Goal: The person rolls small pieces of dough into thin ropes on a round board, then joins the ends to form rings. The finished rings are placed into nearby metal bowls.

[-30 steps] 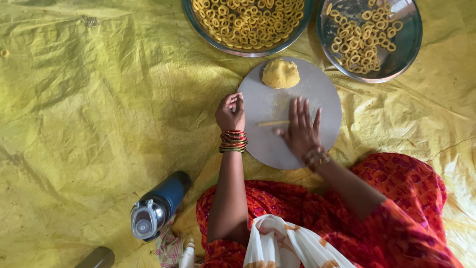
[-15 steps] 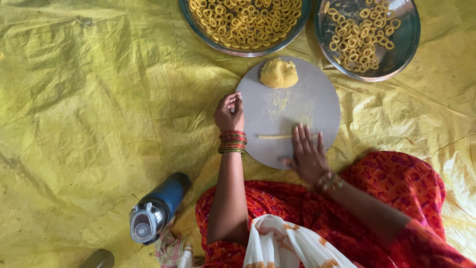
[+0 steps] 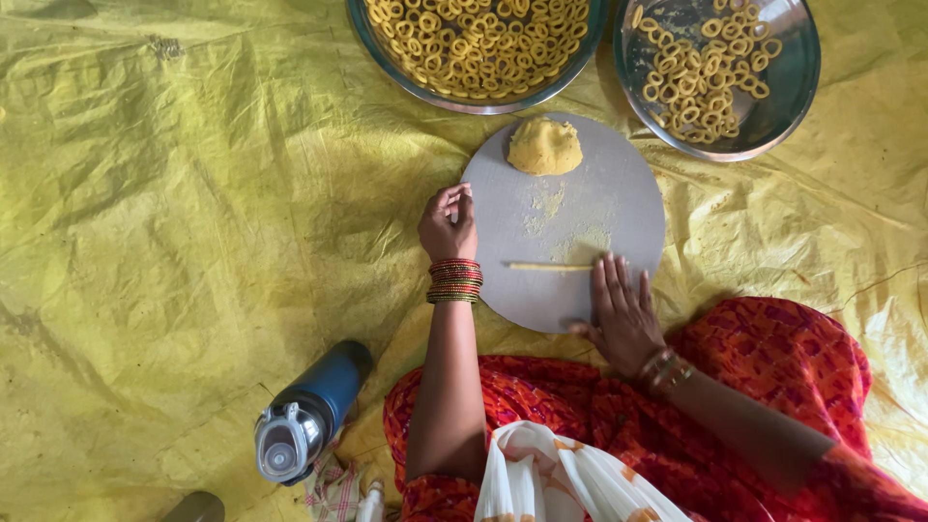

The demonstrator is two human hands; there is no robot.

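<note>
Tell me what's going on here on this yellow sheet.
A person sits on a yellow sheet working dough on a round grey board. The right hand lies flat at the board's near edge, fingertips at a thin rolled dough strand. The left hand rests curled on the board's left rim. A dough lump sits at the far side. Two metal trays beyond hold shaped dough rings. A blue bottle lies nearby.

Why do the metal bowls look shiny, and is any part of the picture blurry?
In the head view, soft daylight bounces off the right metal bowl, leaving pale glare on its bare side; the yellow sheet gleams along its wrinkles. Shadows are faint. The right hand and the thin dough strand look sharp; only the blue bottle near the bottom edge looks slightly soft.
</note>
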